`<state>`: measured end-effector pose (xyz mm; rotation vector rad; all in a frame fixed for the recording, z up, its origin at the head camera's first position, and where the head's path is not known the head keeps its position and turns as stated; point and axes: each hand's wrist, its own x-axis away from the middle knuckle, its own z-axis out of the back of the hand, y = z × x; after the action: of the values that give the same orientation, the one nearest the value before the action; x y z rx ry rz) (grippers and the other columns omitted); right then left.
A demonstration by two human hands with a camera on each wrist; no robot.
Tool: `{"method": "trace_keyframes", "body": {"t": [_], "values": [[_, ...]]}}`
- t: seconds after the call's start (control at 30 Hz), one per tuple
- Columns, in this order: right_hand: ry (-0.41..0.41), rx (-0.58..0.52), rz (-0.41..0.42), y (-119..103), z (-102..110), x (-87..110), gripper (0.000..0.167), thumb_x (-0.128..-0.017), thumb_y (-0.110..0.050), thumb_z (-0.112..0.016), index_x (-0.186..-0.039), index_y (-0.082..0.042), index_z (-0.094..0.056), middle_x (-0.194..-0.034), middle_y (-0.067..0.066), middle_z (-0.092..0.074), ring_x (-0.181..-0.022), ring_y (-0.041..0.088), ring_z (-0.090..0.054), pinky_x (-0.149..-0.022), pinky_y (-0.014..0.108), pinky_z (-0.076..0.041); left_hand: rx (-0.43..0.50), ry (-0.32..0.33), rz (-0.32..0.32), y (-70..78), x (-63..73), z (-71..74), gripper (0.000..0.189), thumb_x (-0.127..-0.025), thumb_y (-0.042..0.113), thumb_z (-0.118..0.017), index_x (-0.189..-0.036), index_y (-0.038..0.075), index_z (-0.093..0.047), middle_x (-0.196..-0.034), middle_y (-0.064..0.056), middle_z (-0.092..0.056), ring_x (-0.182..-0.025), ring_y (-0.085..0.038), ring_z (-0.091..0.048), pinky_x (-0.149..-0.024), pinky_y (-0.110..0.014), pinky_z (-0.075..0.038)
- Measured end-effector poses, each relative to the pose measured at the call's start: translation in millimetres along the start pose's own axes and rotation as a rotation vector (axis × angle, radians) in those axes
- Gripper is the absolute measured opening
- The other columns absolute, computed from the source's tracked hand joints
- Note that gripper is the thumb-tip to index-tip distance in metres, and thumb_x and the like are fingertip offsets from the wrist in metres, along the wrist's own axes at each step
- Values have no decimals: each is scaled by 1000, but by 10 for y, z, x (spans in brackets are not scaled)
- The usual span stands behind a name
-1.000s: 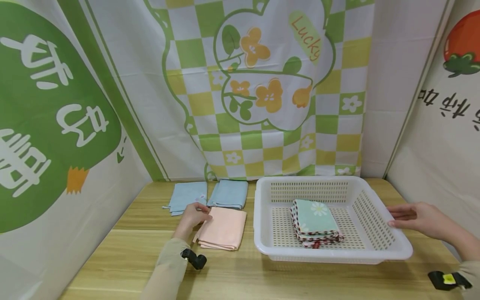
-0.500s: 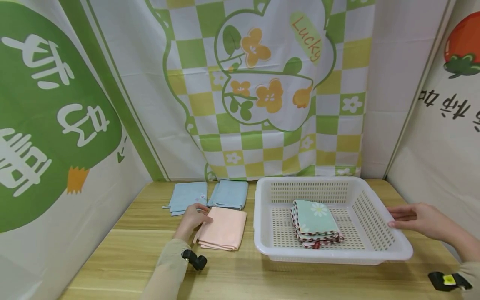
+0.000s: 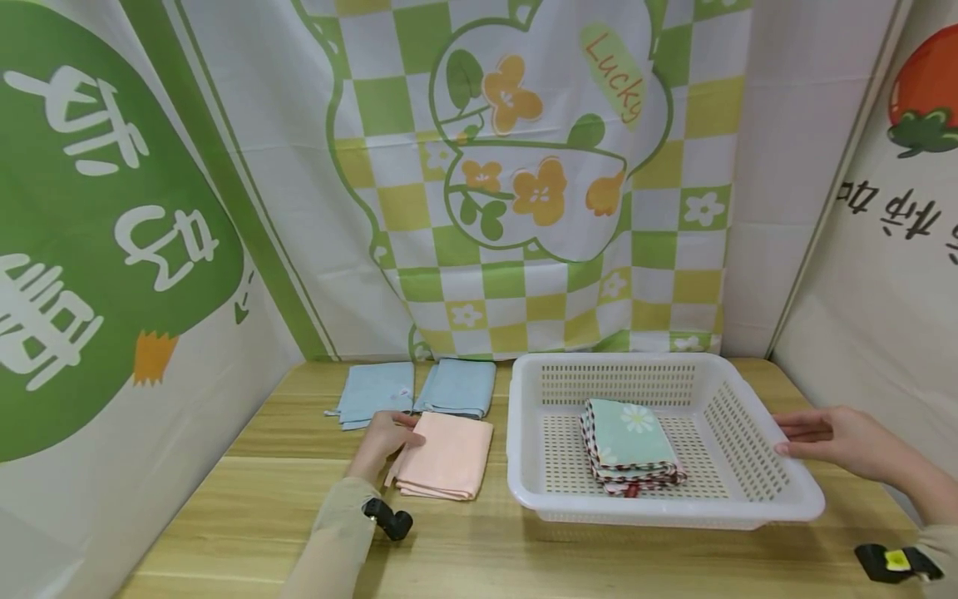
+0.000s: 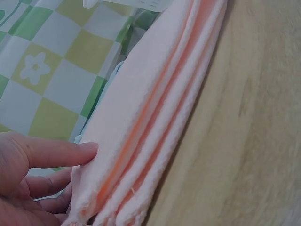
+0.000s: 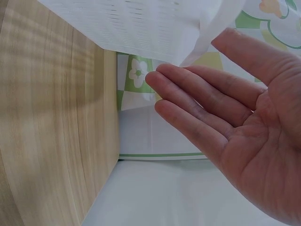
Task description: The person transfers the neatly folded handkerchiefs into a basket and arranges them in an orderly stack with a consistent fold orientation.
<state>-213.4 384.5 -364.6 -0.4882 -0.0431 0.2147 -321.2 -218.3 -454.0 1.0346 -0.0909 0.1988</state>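
Green and White Are Dominating Here

A table (image 3: 247, 516) of pale wood is showing its long grain. Behind it, a back cloth (image 3: 516, 299) is hanging, with green, yellow and white checks, orange flowers (image 3: 554, 179) and the word "Lucky" (image 3: 615, 75). The left wall (image 3: 175, 428) is carrying a big green shape (image 3: 150, 191); the right wall (image 3: 883, 333) is displaying a red tomato (image 3: 928, 79). Soft light is falling.

Basket (image 3: 666, 509): on table (image 3: 262, 516)
Inner cloth (image 3: 636, 437): in basket
Front cloth (image 3: 449, 457): left of basket
Back cloths (image 3: 377, 389): side by side, behind front cloth
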Motion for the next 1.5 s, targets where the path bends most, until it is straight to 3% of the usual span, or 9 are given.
{"method": "trace_keyframes", "body": {"t": [0.4, 0.87, 1.3, 1.5], "values": [[3, -10, 8, 31, -18, -7, 61, -86, -35, -69, -121, 12, -56, -104, 20, -69, -81, 0, -65, -66, 23, -55, -17, -18, 10, -3, -10, -17, 41, -76, 1, -74, -114, -7, -62, -119, -27, -59, -90, -29, -66, -71, -35, -57], [1, -22, 18, 24, -20, -9, 61, -86, -33, -69, -121, 14, -55, -105, 20, -69, -80, -1, -64, -66, 22, -54, -94, -28, 5, 16, 3, -14, 37, -77, 5, -75, -110, -5, -63, -115, -23, -60, -92, -28, -61, -70, -35, -55], [-2, -15, 1, 12, -14, -3, 62, -85, -36, -69, -121, 13, -56, -105, 20, -69, -81, 2, -65, -66, 23, -55, -32, -39, -19, 40, 59, 8, 30, -79, 5, -72, -107, -4, -64, -106, -19, -62, -79, -21, -60, -63, -30, -53], [-7, -19, -4, 12, -15, -6, 62, -86, -36, -69, -122, 12, -56, -105, 19, -69, -82, 2, -65, -66, 23, -55, -38, -46, -46, 46, 62, 42, 22, -79, 5, -72, -97, -4, -64, -93, -14, -62, -70, -18, -56, -59, -28, -49]]}}
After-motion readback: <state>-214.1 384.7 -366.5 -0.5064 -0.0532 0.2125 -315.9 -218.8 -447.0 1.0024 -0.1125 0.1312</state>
